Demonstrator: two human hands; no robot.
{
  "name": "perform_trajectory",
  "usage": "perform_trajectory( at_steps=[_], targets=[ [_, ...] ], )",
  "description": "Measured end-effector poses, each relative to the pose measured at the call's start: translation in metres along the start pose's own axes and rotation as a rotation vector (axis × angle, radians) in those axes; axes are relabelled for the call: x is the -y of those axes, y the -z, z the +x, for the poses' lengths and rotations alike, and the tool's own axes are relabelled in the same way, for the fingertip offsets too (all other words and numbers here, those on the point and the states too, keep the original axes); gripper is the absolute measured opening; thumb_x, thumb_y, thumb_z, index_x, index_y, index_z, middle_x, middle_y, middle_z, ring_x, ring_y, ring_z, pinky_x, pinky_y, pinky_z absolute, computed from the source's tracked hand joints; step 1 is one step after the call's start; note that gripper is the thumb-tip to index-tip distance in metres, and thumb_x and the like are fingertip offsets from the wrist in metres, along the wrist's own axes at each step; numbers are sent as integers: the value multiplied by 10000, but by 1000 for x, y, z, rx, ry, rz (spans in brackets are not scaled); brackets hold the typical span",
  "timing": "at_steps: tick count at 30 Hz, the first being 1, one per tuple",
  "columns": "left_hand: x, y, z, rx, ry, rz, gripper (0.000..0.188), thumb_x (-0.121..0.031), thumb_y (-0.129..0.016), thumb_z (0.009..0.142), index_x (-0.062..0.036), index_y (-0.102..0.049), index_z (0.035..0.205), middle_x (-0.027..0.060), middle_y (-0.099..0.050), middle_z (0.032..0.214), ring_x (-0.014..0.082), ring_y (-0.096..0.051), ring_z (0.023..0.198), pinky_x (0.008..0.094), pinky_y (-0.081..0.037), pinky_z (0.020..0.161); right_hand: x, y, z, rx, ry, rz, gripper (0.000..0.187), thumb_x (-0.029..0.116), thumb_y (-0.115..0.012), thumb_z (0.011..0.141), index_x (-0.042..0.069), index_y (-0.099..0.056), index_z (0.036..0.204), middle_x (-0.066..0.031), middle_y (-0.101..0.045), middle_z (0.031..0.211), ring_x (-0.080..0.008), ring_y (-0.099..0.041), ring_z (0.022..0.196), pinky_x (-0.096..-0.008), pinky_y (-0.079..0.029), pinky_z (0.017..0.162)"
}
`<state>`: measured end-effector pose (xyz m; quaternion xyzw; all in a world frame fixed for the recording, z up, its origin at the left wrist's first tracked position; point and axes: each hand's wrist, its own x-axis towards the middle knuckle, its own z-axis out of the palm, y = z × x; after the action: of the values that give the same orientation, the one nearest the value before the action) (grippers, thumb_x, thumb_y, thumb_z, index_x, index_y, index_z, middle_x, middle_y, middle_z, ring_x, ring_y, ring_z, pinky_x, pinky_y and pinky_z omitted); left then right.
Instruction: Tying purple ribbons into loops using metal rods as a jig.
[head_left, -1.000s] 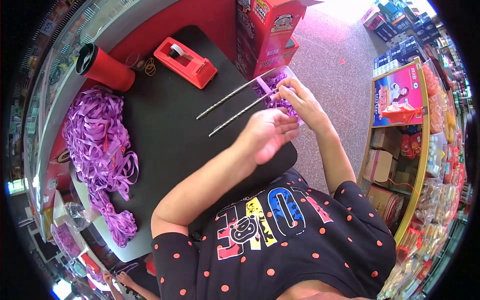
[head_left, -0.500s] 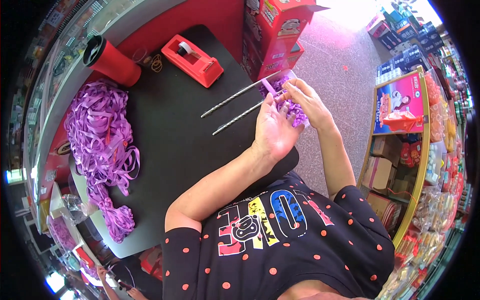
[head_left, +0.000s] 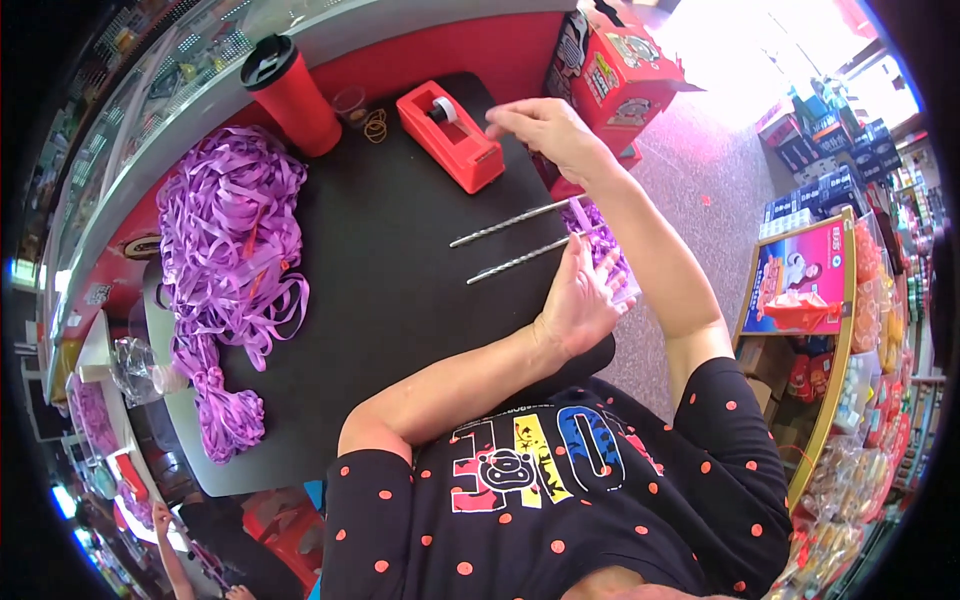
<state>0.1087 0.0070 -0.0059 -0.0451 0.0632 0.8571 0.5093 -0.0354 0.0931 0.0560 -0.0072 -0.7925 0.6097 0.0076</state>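
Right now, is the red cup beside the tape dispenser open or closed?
Closed. The red cup stands upright on the black table with a black lid covering its top, left of the red tape dispenser.

Red carton [head_left: 622,75] beyond black table [head_left: 400,300]

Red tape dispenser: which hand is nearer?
Right. The right hand hovers just beside the red tape dispenser; the left hand is farther down by the metal rods.
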Motion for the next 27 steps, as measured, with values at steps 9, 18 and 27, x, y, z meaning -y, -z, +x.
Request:
perform_trajectory(
  at_steps=[9, 18, 27],
  targets=[
    [-1, 5, 0, -25, 15, 20, 875, -717, -319, 863, -318, 194, 1449, 103, 118, 1555, 321, 103, 1427, 555, 36, 1107, 0, -8, 28, 131, -320, 79, 203, 244, -725, 804, 46, -683, 792, 12, -642, 709, -9, -391, 530, -185, -231, 445],
    [0, 5, 3, -38, 19, 34, 927, -743, -333, 837, -289, 190, 1454, 89, 116, 1558, 322, 131, 1422, 539, 51, 1112, -6, -5, 38, 176, -439, 132, 163, 205, -752, 777, 61, -683, 806, 34, -599, 673, -7, -372, 522, -183, -225, 440],
    [0, 5, 2, -61, 23, 34, 904, -731, -326, 849, -293, 179, 1458, 93, 103, 1560, 322, 98, 1426, 522, 18, 1116, 14, 1, 22, 209, -343, 236, 150, 180, -691, 837, 39, -674, 883, 30, -583, 714, -13, -365, 531, -165, -255, 470]
  ],
)
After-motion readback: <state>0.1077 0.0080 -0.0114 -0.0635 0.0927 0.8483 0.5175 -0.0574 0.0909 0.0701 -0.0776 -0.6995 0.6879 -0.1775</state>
